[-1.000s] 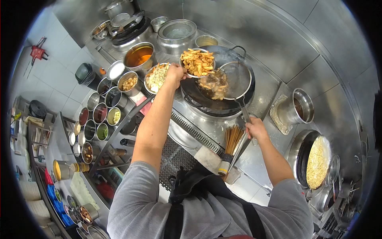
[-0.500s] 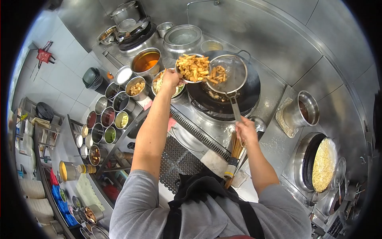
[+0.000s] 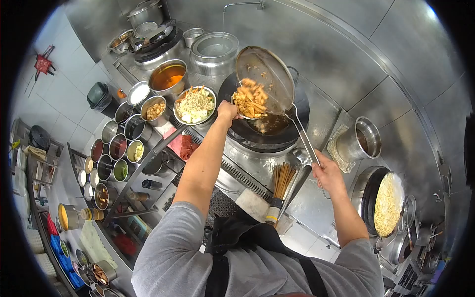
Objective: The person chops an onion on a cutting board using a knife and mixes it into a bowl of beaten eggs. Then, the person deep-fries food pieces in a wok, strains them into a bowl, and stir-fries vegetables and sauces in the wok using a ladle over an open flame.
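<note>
My left hand (image 3: 227, 112) grips the edge of a small bowl (image 3: 249, 118) heaped with golden fried pieces (image 3: 251, 101). The bowl hangs over a black wok (image 3: 297, 119), which has dark residue in its bottom. In my right hand (image 3: 328, 174) is the long handle of a round mesh strainer (image 3: 269, 74). The strainer is tilted steeply just above the bowl, and a few crumbs cling to its mesh. Some of the fried pieces are blurred by motion beneath it. My fingers hide part of the bowl's near side.
Left of the wok stand a bowl of noodles and vegetables (image 3: 196, 105) and a pot of orange oil (image 3: 168, 78). Several ingredient tins (image 3: 118, 147) line the left rack. A bamboo brush (image 3: 283, 180) lies in front; a steel pot (image 3: 363, 141) and a noodle tray (image 3: 389, 204) are right.
The strainer has swung from lying nearly level beside the bowl to a steep tilt, its fried pieces now in or falling into the bowl. The noodle bowl is uncovered as my left hand moved right.
</note>
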### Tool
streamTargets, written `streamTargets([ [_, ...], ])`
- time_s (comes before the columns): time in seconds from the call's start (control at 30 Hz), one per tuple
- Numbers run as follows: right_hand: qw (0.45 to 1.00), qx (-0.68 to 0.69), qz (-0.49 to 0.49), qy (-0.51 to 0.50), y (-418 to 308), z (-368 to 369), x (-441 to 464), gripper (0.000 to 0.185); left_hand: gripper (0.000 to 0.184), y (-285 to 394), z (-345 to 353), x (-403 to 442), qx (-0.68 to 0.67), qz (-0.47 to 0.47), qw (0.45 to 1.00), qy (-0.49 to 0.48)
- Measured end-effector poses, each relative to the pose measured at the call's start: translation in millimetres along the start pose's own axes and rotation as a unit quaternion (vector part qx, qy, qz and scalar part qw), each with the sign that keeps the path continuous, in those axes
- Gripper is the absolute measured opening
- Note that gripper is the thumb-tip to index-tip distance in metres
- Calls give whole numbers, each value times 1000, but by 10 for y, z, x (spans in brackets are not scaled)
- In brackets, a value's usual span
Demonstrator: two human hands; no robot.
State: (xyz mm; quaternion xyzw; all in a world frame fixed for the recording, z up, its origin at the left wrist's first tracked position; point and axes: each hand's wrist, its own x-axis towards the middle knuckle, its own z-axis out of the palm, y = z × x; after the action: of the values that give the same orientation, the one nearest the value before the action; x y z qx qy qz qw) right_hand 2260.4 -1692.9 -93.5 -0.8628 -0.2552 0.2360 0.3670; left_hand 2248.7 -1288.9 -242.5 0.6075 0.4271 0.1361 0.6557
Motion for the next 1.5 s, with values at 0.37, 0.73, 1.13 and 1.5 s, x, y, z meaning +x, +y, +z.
streamTargets([
  [0.37,996,-66,29,58,213,-12,199,43,6,0,-5,117,90,22,995,29],
  [0.73,997,-43,62,-6,1017,231,986,29,11,430,-577,-228,-92,86,992,18],
  [1.13,933,298,120,-162,713,994,622,27,12,609,-761,-563,-109,98,989,24],
  [1.5,970,240,22,-39,446,353,371,41,7,217,-861,-333,-81,77,992,55],
])
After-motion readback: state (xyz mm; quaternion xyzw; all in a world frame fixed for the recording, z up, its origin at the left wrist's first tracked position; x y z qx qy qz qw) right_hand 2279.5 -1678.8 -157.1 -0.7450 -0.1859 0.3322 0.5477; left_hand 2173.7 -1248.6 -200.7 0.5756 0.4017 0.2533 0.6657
